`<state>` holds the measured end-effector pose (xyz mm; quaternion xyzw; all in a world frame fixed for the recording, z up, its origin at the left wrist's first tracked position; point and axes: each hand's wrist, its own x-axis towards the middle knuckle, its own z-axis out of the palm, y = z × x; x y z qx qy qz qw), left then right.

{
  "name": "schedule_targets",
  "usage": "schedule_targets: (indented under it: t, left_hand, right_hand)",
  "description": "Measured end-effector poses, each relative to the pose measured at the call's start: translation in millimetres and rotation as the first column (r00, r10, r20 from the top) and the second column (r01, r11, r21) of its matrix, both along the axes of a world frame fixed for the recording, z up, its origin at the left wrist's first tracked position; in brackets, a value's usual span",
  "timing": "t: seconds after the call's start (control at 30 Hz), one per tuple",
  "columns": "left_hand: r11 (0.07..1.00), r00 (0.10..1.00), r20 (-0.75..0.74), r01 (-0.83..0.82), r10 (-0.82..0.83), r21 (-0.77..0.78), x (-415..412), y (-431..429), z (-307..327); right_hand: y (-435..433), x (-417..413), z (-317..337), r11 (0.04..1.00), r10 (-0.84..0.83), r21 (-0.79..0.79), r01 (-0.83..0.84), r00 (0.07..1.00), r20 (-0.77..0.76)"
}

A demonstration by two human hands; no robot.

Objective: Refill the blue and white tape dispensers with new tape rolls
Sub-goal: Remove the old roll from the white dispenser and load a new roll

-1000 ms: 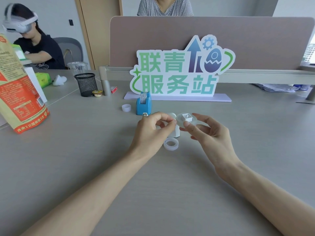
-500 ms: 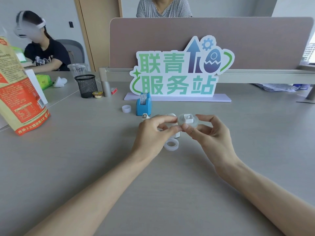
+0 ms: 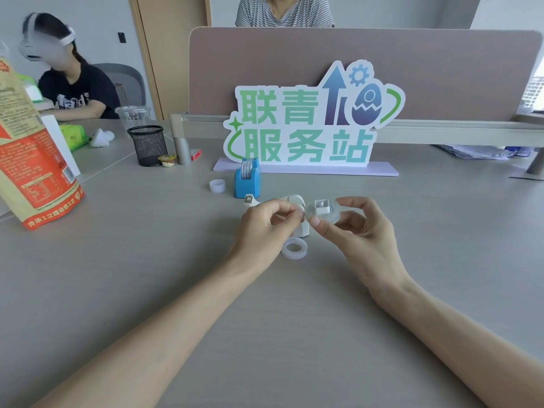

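Grey table (image 3: 123, 284), bearing all items. Sign (image 3: 309, 128), at rear. Blue dispenser (image 3: 248, 181), roll loaded, before sign. Right hand (image 3: 362, 234): pinching tape roll (image 3: 322, 209) on white square core, raised. Left hand (image 3: 265, 228): fingertips pinched at that roll's edge. White dispenser (image 3: 298, 214), behind hands. Spare roll (image 3: 294, 248), flat below hands. Small core ring (image 3: 217, 185), left of blue dispenser.

Both forearms stretched forward, converging just above the white tape dispenser (image 3: 298, 214). Left hand (image 3: 262, 228) curled, fingertips pinched together. Right hand (image 3: 360, 234) cupped, thumb and fingers gripping the tape roll (image 3: 322, 209).
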<state>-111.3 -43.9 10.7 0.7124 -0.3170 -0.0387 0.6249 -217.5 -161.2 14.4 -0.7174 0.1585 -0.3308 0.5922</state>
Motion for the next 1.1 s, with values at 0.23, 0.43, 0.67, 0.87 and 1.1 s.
schedule_targets:
  t: [0.23, 0.43, 0.67, 0.87, 1.1]
  left_hand:
    - [0.999, 0.994, -0.111, 0.013, -0.018, -0.047, 2, 3, 5]
    - [0.997, 0.995, -0.095, -0.008, 0.001, -0.072, 6, 2, 5]
    - [0.975, 0.983, 0.036, -0.174, 0.181, -0.135, 28, 5, 8]
    - [0.946, 0.938, 0.134, -0.31, 0.32, -0.09, 37, 2, 8]
    - [0.935, 0.922, 0.157, -0.353, 0.354, -0.038, 49, 1, 2]
  right_hand:
    - [-3, 4, -6, 0.991, 0.058, -0.119, -0.053, 0.998, 0.039]
    - [-9, 12, -10, 0.948, 0.004, -0.317, 0.021, 0.997, 0.077]
    - [-13, 46, -11, 0.784, -0.062, -0.598, 0.166, 0.98, 0.191]
    - [-17, 70, -12, 0.748, -0.093, -0.634, 0.196, 0.977, 0.192]
    - [-16, 72, -17, 0.736, -0.043, -0.665, 0.124, 0.99, 0.137]
